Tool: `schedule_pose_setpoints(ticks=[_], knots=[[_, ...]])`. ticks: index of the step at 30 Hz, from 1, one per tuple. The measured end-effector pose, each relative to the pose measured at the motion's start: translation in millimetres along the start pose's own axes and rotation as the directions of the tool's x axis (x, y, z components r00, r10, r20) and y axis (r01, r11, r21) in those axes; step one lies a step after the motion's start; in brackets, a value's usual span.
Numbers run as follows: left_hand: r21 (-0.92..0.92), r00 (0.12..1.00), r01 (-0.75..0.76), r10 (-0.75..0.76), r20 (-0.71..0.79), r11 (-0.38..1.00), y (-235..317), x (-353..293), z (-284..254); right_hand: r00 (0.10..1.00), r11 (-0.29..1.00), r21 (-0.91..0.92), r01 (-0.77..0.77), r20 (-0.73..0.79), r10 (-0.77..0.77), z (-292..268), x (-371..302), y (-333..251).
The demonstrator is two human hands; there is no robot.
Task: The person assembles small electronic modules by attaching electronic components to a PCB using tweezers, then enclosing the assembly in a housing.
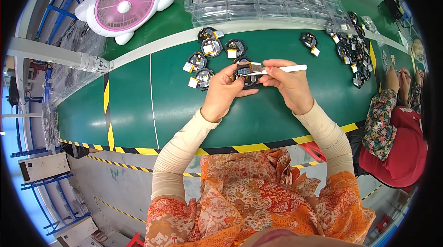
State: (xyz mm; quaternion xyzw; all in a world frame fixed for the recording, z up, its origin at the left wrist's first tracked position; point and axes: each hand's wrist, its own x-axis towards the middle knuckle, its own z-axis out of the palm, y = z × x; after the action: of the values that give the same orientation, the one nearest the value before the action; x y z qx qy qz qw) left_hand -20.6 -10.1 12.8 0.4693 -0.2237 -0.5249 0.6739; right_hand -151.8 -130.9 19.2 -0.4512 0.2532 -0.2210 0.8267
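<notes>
My left hand is closed on the edge of a round black circuit unit, with its thumb over the top. Closed round a slim white hand tool, my right hand is on the unit's other side. The tool's thin end lies across the unit; its exact kind is unclear. A small silver battery pouch sticks up at the unit's far edge, close to my right fingertips. Just left and beyond are several similar units with pale battery pouches, one close by my left hand.
Clear plastic trays holding units stand beyond a pale rail. More units are heaped at right, with a single one apart. A pink-and-white fan stands far left. A co-worker in red sits at right. Striped tape edges the green table.
</notes>
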Motion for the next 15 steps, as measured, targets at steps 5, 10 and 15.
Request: schedule_pose_setpoints(ticks=[5, 10, 15], knots=[[-0.024, 1.0, 0.011, -0.011, -0.001, 1.0, 1.6, -0.8, -0.1, 0.995, 0.994, -0.048, 0.097, 0.014, -0.097, 1.7, 0.5, 1.8], [-0.024, 1.0, 0.019, -0.019, -0.004, 1.0, 1.6, -1.7, -0.2, 0.983, 0.983, -0.05, 0.178, 0.047, -0.176, 1.2, 0.7, 4.2], [-0.006, 1.0, 0.006, -0.005, 0.027, 1.0, 2.4, -3.1, 0.3, 0.972, 0.974, -0.024, 0.225, 0.081, -0.223, -1.2, 1.9, 6.1]])
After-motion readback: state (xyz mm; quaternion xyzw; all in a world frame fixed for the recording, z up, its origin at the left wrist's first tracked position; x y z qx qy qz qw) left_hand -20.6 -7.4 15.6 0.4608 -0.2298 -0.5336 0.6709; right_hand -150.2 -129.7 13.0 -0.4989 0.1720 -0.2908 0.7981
